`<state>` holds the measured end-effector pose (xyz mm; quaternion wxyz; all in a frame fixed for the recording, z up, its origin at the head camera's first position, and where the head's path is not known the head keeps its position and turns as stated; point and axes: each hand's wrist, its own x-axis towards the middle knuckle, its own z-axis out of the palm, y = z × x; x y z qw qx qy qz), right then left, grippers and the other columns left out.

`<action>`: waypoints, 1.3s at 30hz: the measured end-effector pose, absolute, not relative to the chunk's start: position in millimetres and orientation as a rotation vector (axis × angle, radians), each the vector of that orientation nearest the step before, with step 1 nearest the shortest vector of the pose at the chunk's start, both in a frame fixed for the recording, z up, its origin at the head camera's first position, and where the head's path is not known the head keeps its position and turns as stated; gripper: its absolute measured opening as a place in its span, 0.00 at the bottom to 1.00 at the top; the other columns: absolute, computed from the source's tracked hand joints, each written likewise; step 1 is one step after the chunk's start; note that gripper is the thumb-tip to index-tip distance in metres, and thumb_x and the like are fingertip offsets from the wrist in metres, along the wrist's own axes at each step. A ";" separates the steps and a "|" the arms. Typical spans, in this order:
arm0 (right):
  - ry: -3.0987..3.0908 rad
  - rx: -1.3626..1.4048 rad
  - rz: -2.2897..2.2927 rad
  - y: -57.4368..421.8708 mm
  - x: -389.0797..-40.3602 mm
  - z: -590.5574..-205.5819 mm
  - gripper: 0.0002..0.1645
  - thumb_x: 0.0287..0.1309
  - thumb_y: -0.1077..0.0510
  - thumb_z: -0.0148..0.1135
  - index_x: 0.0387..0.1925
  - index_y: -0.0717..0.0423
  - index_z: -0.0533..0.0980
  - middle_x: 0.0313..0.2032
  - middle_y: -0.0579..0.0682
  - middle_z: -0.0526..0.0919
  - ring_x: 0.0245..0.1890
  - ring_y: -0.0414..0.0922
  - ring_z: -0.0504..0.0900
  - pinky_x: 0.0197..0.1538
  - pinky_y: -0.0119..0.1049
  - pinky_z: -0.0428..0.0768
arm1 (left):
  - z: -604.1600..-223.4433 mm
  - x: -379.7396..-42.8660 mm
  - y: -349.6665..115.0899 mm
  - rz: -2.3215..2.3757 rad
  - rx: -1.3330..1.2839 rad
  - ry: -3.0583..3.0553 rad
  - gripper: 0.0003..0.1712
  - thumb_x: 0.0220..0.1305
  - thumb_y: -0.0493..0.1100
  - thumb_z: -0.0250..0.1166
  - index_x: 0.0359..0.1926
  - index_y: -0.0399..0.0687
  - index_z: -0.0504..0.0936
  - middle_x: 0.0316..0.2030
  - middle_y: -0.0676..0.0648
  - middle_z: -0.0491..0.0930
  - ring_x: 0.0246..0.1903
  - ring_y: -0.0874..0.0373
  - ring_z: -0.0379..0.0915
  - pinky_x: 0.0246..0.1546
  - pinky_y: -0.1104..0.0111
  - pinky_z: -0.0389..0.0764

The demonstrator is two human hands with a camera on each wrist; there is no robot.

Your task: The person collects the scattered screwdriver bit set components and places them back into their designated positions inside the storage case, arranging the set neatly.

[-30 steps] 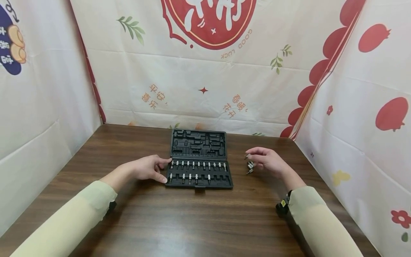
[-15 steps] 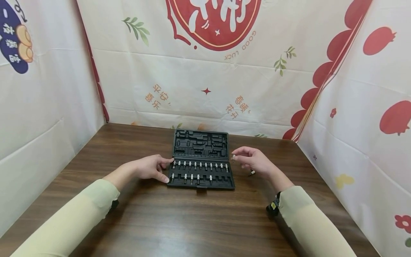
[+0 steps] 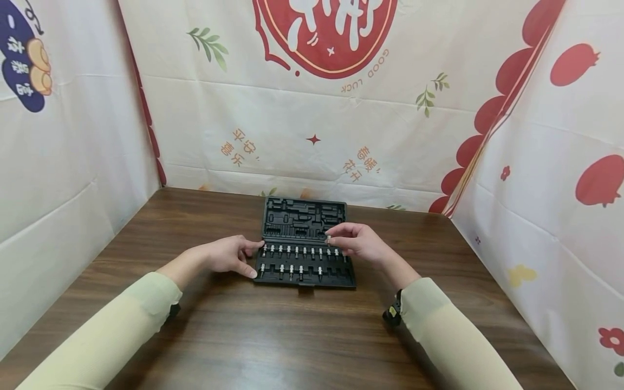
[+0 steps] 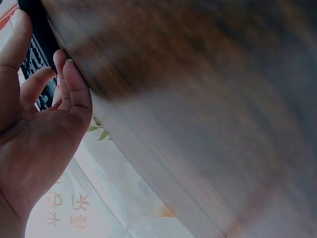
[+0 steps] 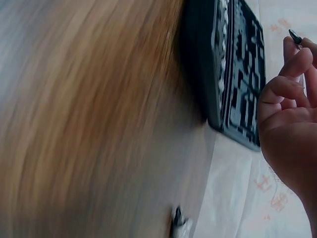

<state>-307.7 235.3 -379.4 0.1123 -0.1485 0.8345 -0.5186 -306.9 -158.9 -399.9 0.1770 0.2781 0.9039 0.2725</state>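
A black plastic case [image 3: 336, 280] lies unfolded on the table, with silver bit sockets [image 3: 291, 269] in two rows in its near half. My left hand [image 3: 226, 253] rests at the case's left side, thumb at the front corner and index finger near the hinge. Above the right part of the case, my right hand [image 3: 363, 245] pinches a bit socket [image 3: 329, 239] between thumb and fingertips. The right wrist view shows the dark tip of this bit socket [image 5: 295, 36] pointing out past the fingers. Another bit socket [image 5: 180, 225] lies on the table beyond the case.
The case's lid [image 3: 292, 216], with moulded recesses, leans back towards the printed cloth [image 3: 214, 124] behind the table. Several slots on the right of the front row hold nothing. Brown wooden table [image 3: 263, 341] surrounds the case.
My right hand has moved left from the loose bit sockets on the table to over the case, carrying one bit socket. The left hand stays at the case's left side.
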 end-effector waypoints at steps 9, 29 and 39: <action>2.345 -0.507 -1.558 203.2 -307.9 -381.3 0.24 0.74 0.57 0.72 0.66 0.60 0.82 0.41 0.43 0.85 0.31 0.41 0.77 0.33 0.34 0.75 | -400.2 -306.7 -159.3 0.779 0.808 2.551 0.55 0.65 0.53 0.82 0.84 0.40 0.65 0.58 0.38 0.82 0.47 0.56 0.80 0.53 0.61 0.80; 2.369 -0.628 -1.421 153.3 -314.1 -399.9 0.16 0.69 0.56 0.77 0.54 0.57 0.87 0.43 0.44 0.91 0.36 0.42 0.81 0.39 0.35 0.82 | -400.5 -306.6 -159.9 0.795 0.801 2.544 0.55 0.65 0.52 0.82 0.83 0.38 0.65 0.57 0.40 0.83 0.47 0.56 0.80 0.53 0.61 0.81; 2.404 -0.689 -1.236 133.5 -313.6 -402.3 0.10 0.68 0.52 0.78 0.48 0.49 0.90 0.43 0.43 0.94 0.37 0.39 0.84 0.38 0.34 0.82 | -399.9 -306.8 -159.8 0.814 0.820 2.525 0.55 0.65 0.52 0.82 0.83 0.37 0.65 0.55 0.41 0.83 0.44 0.57 0.79 0.49 0.64 0.80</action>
